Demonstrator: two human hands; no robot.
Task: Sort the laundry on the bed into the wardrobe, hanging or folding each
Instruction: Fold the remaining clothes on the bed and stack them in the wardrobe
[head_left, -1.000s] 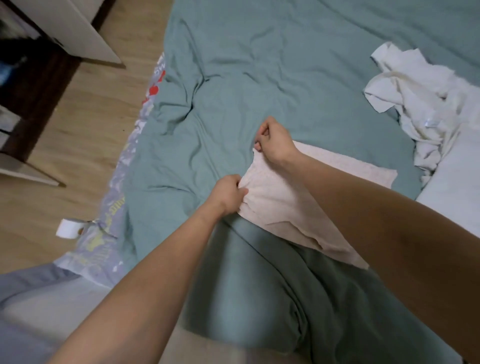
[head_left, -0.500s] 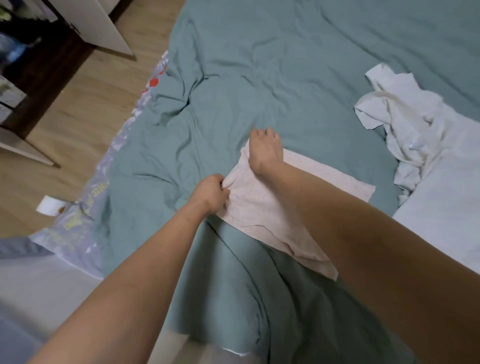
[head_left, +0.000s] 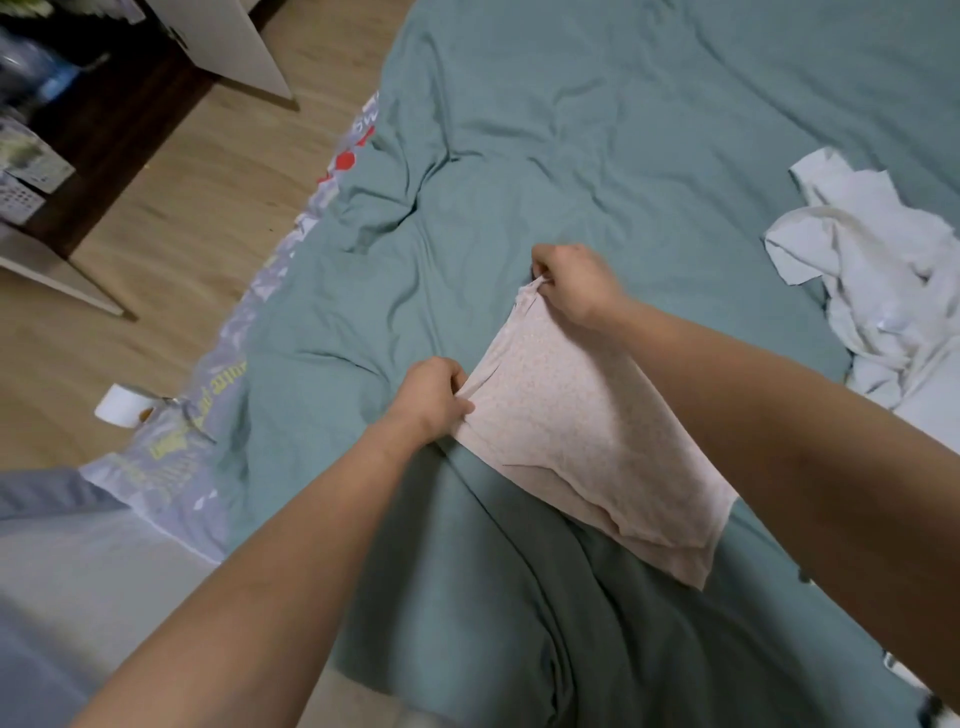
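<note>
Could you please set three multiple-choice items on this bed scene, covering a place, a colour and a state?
1. Where does the white clothing pile lie?
A. on the floor
B. on the bed's right side
C. under the pink garment

2. What colour is the bed cover?
A. teal green
B. red
C. black

3. How is the pink garment held?
A. by both hands
B. by one hand
C. by neither

Answers: 1 B, it sits on the cover at right. 2 A, teal fabric spreads across the bed. 3 A, the left hand and right hand each pinch a corner.
</note>
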